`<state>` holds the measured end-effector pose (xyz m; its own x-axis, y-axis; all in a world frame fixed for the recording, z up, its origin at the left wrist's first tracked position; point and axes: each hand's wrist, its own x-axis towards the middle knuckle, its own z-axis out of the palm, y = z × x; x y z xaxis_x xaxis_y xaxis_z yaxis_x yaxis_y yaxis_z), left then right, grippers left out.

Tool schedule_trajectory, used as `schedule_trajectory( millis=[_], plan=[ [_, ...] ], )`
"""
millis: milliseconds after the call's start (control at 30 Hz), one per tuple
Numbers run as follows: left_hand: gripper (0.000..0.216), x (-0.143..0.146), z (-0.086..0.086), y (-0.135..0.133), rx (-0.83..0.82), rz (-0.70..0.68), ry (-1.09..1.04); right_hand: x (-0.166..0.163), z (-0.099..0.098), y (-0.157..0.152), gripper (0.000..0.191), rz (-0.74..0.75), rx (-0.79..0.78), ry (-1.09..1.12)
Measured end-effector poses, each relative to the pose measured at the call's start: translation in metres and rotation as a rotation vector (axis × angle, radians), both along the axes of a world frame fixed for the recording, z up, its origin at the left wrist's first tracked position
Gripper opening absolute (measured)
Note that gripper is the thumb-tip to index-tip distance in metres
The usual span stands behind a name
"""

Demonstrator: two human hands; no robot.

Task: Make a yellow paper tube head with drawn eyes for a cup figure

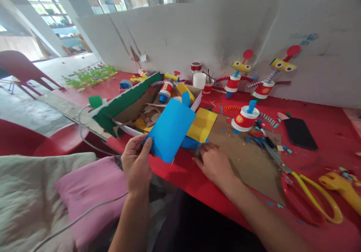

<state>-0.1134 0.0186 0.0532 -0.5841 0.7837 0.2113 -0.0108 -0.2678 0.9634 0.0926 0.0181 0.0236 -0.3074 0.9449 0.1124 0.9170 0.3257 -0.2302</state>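
Observation:
My left hand (137, 164) pinches a sheet of blue paper (172, 129) by its lower left corner, thumb on top, raised over the near side of a cardboard box (124, 100). My right hand (216, 163) rests at the table's front, thumb apart from the fingers. Its fingertips touch the edge of another blue sheet (190, 143), which lies partly under a yellow sheet (203, 125). A red and white paper cup (245, 118) with a folded blue paper neck and spiral paper arms stands on a brown cardboard sheet (254, 165) beyond that hand.
Two paper-cup figures (265, 88) stand by the white partition (197, 30). Scissors (304, 195), a black phone (301, 132) and a yellow glue gun (342, 186) lie at right. The box holds scraps and another cup figure (166, 88). A cable (81, 216) crosses a pink cushion (93, 192).

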Motion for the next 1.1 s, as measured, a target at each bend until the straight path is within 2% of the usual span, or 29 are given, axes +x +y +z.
schedule_trajectory(
  millis=[100,200,333,500,600,667,733,800,833,900,967,1033,1100],
  plan=[
    [0.024,0.001,0.000,0.000,0.001,-0.001,-0.004,-0.003,-0.005,-0.022,0.034,0.060,0.034,-0.018],
    [0.023,0.003,0.001,-0.001,0.002,-0.025,0.000,0.000,-0.011,-0.033,0.031,0.083,0.097,-0.047],
    [0.023,0.007,0.002,-0.002,0.008,-0.066,-0.009,0.009,-0.020,-0.026,0.029,0.119,0.251,-0.063],
    [0.022,0.009,0.004,-0.004,0.007,-0.078,0.007,0.016,-0.016,-0.014,0.022,0.318,0.344,-0.077],
    [0.023,0.007,0.004,-0.005,0.004,-0.079,0.048,0.026,-0.006,-0.028,0.022,0.409,0.575,-0.004],
    [0.023,0.006,0.005,-0.005,-0.001,-0.064,0.083,0.038,-0.001,-0.046,0.021,0.404,0.720,0.070],
    [0.023,0.009,0.006,-0.005,-0.002,-0.043,0.119,0.051,0.001,-0.067,0.016,0.364,0.735,0.163],
    [0.022,0.019,0.007,-0.005,-0.019,-0.086,0.152,0.064,0.002,-0.086,0.014,0.189,0.673,0.321],
    [0.022,0.027,0.006,-0.006,-0.037,-0.146,0.161,0.068,0.003,-0.094,0.015,0.076,0.617,0.422],
    [0.021,0.048,0.004,-0.008,-0.098,-0.335,0.148,0.073,0.008,-0.106,0.014,-0.141,0.409,0.596],
    [0.021,0.071,-0.001,-0.012,-0.168,-0.512,0.126,0.074,0.013,-0.110,0.012,-0.310,0.240,0.699],
    [0.021,0.093,-0.008,-0.017,-0.251,-0.668,0.082,0.076,0.017,-0.110,0.015,-0.427,0.202,0.716],
    [0.021,0.108,-0.016,-0.021,-0.314,-0.791,0.038,0.080,0.016,-0.108,0.019,-0.504,0.254,0.663]
  ],
)
